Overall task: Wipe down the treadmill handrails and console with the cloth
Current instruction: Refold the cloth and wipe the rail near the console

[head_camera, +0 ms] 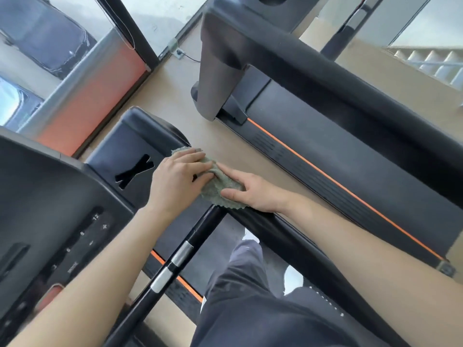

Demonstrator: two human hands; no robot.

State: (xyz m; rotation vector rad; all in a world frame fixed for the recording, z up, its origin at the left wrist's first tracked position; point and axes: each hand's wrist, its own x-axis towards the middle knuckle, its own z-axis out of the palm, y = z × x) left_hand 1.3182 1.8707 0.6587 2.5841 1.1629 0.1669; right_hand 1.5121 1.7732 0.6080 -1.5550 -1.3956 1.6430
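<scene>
Cloth (pixel 217 190), grey-green and bunched, sits on the front end of the black handrail (pixel 288 236), just right of the console (pixel 62 221). Both hands are on it. Left hand (pixel 176 181) lies on the cloth's left part, fingers together and mostly straight, tips bent down onto the fabric; its thumb is hidden. Right hand (pixel 253 194) grips the cloth's right part, thumb on the near edge and index finger over the far side, pinching it between them; I cannot tell how the other fingers lie. The two hands touch at the fingertips. Console shows speed numbers and +/- keys. A black bar (pixel 175 261) with two silver pads runs under the left forearm. Dark trousers (pixel 245 296) show at the bottom. A second treadmill (pixel 350 171) with an orange stripe stands to the right, across a strip of tan floor (pixel 225 141).
</scene>
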